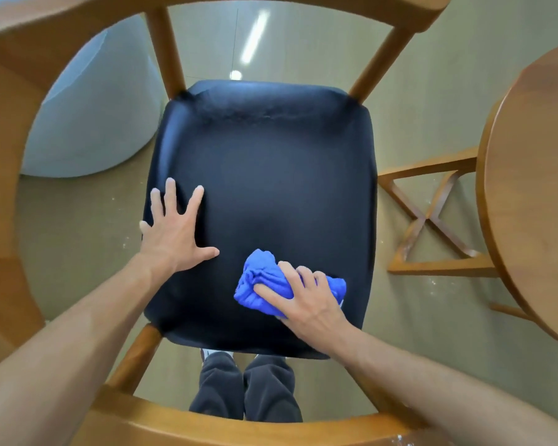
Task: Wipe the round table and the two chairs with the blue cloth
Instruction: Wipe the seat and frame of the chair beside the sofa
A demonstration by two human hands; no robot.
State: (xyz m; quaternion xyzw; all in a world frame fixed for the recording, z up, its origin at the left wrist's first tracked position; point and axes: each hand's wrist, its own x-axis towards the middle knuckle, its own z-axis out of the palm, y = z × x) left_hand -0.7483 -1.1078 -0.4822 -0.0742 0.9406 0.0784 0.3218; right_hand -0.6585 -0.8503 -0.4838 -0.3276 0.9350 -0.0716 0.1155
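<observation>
Directly below me is a wooden chair with a black padded seat (271, 175). Its curved wooden backrest (207, 429) runs across the bottom of the view and around the left side. My right hand (306, 300) presses a bunched blue cloth (258, 281) onto the seat's near right part and grips it. My left hand (174, 233) lies flat on the seat's left edge, fingers spread, holding nothing. The round wooden table (535, 188) shows at the right edge, with its crossed wooden base (432, 217) on the floor below it.
A pale blue-white rounded object (94, 117) stands on the floor at the left behind the chair. My legs in dark trousers (248, 387) are just behind the seat. The beige floor (303, 53) reflects ceiling lights.
</observation>
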